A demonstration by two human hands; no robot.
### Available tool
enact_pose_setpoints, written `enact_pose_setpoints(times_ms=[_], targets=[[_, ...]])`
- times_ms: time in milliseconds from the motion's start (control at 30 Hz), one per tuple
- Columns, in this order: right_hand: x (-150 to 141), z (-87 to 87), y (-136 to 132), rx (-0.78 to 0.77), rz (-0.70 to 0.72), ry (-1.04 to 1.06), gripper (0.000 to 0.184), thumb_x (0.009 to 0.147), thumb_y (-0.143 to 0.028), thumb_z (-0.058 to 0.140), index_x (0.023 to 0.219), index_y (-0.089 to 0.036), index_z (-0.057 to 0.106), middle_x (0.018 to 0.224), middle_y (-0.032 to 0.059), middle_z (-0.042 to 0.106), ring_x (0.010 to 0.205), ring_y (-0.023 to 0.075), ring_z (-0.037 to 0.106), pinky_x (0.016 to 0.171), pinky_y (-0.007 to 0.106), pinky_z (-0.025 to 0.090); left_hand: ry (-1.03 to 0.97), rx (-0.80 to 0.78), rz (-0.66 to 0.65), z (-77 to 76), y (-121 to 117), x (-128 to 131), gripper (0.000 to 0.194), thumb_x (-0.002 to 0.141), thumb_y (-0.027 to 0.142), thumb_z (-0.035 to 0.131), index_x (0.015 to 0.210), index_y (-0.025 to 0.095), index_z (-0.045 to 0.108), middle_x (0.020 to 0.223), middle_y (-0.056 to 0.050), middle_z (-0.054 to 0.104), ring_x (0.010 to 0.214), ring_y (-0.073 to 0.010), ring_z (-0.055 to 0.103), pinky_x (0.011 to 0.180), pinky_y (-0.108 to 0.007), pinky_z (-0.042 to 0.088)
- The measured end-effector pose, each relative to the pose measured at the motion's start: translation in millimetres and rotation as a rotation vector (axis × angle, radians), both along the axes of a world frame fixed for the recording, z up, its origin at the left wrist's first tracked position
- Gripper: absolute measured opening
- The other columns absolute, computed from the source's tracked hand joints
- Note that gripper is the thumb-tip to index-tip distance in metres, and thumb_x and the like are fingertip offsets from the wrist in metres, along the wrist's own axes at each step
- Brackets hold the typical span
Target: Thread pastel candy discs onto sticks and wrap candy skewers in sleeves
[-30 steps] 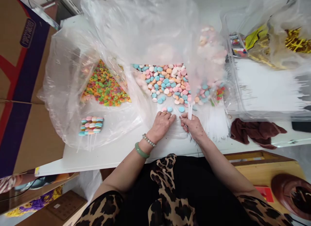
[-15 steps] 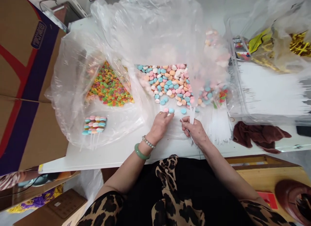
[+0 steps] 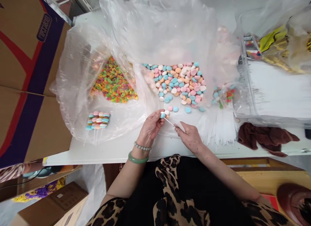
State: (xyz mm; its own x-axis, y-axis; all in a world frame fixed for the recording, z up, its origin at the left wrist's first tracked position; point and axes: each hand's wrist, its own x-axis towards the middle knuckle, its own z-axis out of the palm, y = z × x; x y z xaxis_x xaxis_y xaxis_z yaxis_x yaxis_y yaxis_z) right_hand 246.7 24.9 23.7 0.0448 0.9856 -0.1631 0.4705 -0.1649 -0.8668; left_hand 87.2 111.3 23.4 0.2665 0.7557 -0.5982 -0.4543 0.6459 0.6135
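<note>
My left hand (image 3: 152, 124), with a beaded bracelet and a green bangle at the wrist, pinches a blue marshmallow candy (image 3: 162, 115). My right hand (image 3: 188, 135) is closed on a thin white stick (image 3: 169, 122), whose far end meets the blue candy. More white sticks (image 3: 180, 126) show within the right hand's grip. Just beyond the left fingers lie loose pink (image 3: 170, 108) and blue candies (image 3: 175, 109). Behind them, a heap of pastel candies (image 3: 177, 81) spills from a clear plastic bag (image 3: 157, 31).
To the left, a bag holds small ring candies (image 3: 114, 81), with finished candy skewers (image 3: 97, 120) in front. White sticks (image 3: 222, 125) and a brown cloth (image 3: 264, 136) lie at right, near a clear tray (image 3: 247, 99). A cardboard box (image 3: 24, 73) borders the table's left side.
My left hand has picked up a blue candy and turned its fingers toward me. My right hand has moved left, bringing a stick's end to the candy. The view has shifted slightly.
</note>
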Motion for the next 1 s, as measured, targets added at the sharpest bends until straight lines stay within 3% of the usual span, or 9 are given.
enact_pose_setpoints(times_ms=[400, 600, 833, 1000], targets=[[0, -5.0, 3, -0.042, -0.004, -0.016, 0.015, 0.087, -0.027, 0.050, 0.085, -0.024, 0.065, 0.063, -0.0025, 0.058, 0.060, 0.0157, 0.055, 0.060, 0.025, 0.039, 0.041, 0.028, 0.073, -12.4, -5, 7, 0.022, 0.073, 0.025, 0.075, 0.090, 0.012, 0.070, 0.075, -0.003, 0.064, 0.055, -0.0036, 0.053, 0.051, -0.015, 0.045], [-2, -5.8, 6, -0.026, 0.037, -0.114, 0.019, 0.087, -0.022, 0.046, 0.081, -0.023, 0.064, 0.064, -0.0007, 0.058, 0.060, 0.0164, 0.053, 0.059, 0.026, 0.035, 0.125, 0.137, 0.066, -15.6, -15, 18, 0.029, 0.073, 0.032, 0.075, 0.095, 0.013, 0.071, 0.075, -0.001, 0.063, 0.057, -0.0052, 0.051, 0.053, -0.018, 0.042], [-11, -14.4, 10, -0.018, -0.003, -0.177, 0.018, 0.087, -0.021, 0.045, 0.075, -0.022, 0.059, 0.067, 0.0026, 0.060, 0.063, 0.0189, 0.055, 0.059, 0.028, 0.035, 0.395, 0.298, 0.030, -24.4, -34, 34, 0.028, 0.084, 0.040, 0.060, 0.097, 0.016, 0.068, 0.060, 0.003, 0.054, 0.055, -0.0096, 0.046, 0.056, -0.024, 0.040], [-18, -18.0, 25, -0.030, -0.073, -0.193, 0.017, 0.085, -0.023, 0.044, 0.073, -0.022, 0.056, 0.066, 0.0044, 0.061, 0.062, 0.0197, 0.055, 0.060, 0.029, 0.036, 0.741, 0.561, -0.122, -24.4, -39, 40, 0.021, 0.089, 0.036, 0.055, 0.085, 0.021, 0.069, 0.067, 0.001, 0.059, 0.066, -0.0133, 0.052, 0.065, -0.025, 0.042]])
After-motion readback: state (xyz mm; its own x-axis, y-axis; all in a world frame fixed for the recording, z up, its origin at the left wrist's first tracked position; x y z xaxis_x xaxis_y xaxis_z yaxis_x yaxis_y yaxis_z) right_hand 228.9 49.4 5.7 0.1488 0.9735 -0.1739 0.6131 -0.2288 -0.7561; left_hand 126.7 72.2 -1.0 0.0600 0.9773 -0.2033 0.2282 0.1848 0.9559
